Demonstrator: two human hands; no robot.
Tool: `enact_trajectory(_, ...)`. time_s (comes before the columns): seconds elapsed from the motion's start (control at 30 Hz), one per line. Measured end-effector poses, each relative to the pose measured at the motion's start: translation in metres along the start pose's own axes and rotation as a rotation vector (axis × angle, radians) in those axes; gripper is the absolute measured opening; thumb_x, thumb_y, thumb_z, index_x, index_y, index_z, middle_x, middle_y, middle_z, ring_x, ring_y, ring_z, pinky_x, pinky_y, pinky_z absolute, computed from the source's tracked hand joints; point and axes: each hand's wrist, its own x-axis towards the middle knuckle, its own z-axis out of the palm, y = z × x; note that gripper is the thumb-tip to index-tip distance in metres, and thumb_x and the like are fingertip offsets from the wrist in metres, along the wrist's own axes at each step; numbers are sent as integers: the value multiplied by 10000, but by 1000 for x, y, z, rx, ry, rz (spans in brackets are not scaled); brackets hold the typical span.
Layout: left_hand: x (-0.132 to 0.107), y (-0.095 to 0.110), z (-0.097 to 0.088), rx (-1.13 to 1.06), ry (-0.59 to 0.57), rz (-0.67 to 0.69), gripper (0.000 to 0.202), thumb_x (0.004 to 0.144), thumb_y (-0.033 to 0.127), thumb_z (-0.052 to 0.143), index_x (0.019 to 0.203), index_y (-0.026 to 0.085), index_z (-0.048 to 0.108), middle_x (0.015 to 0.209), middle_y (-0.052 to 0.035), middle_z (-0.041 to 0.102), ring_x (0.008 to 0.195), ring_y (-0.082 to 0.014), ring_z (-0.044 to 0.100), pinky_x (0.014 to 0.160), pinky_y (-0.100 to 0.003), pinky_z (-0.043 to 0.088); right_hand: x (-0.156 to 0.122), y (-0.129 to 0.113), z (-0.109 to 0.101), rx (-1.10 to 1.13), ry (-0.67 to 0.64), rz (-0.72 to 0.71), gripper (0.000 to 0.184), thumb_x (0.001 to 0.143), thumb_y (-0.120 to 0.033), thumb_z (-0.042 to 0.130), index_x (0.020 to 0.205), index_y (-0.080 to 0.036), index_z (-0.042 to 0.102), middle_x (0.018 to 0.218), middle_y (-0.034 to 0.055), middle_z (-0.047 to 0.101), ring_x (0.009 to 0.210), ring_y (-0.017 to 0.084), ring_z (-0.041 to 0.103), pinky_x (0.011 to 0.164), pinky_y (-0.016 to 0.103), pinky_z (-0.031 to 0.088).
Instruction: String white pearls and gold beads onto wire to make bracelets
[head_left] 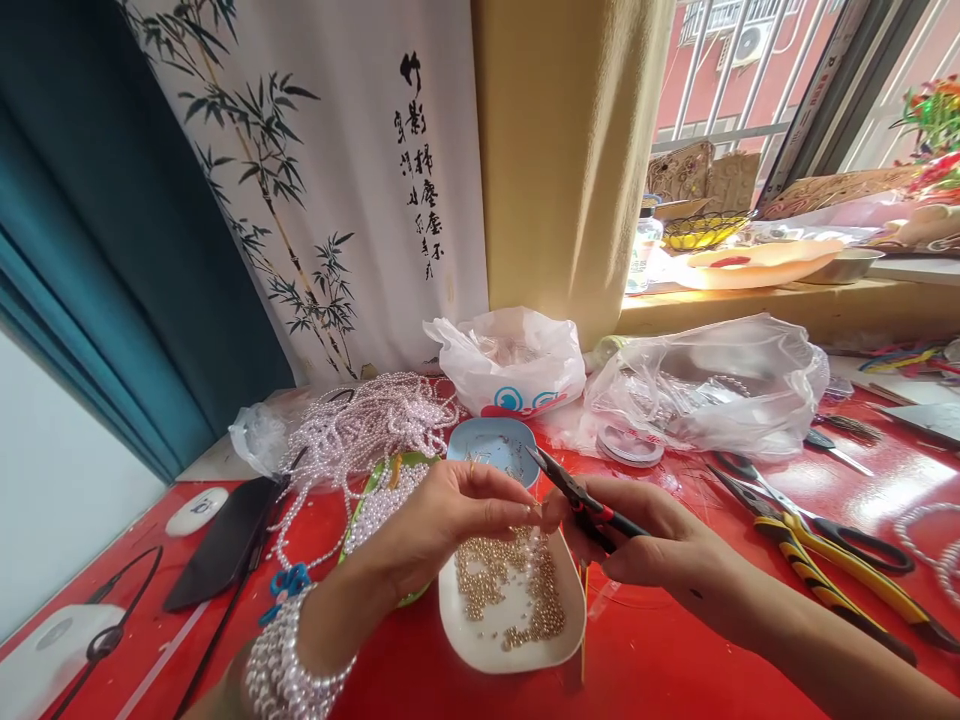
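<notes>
My right hand [652, 530] is wrapped round a pair of pliers [581, 495] with black and red handles, the dark jaws pointing up and left. The thumb and forefinger of my left hand [450, 510] are pinched together, and what they hold is too small to make out. The fingertips of both hands meet above a white tray [484, 655] of gold beads [544, 600]. Just behind is a blue tray [491, 430] with small thin pieces. A green tray [412, 600] of white pearl beads [386, 505] lies partly under my left forearm. Pearl strands circle my left wrist.
A heap of pearl strands [360, 420] lies at the back left, near a black phone [221, 550]. Plastic bags [517, 360] stand along the back. To the right lie yellow-handled pliers [825, 580], scissors [847, 540] and a pearl strand [926, 520] on the red table [660, 650].
</notes>
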Motion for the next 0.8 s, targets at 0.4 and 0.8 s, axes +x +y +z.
enact_trajectory(0.4,-1,-3,0,-202,-8,21,132,567,160,750,615,135,630,651,2,613,598,-61,557,563,-155,421,-1,-2,1,-14,-3,-20,312,574,-235,507,872,-188,583,722,-8,463,650,126,383,565,239,305)
enact_trajectory(0.8,-2,-3,0,-209,-103,13,118,572,166,747,682,167,707,717,-25,679,644,-77,591,581,-152,449,0,3,1,-35,29,-36,320,612,-256,550,920,-186,595,726,1,486,695,147,441,596,249,357)
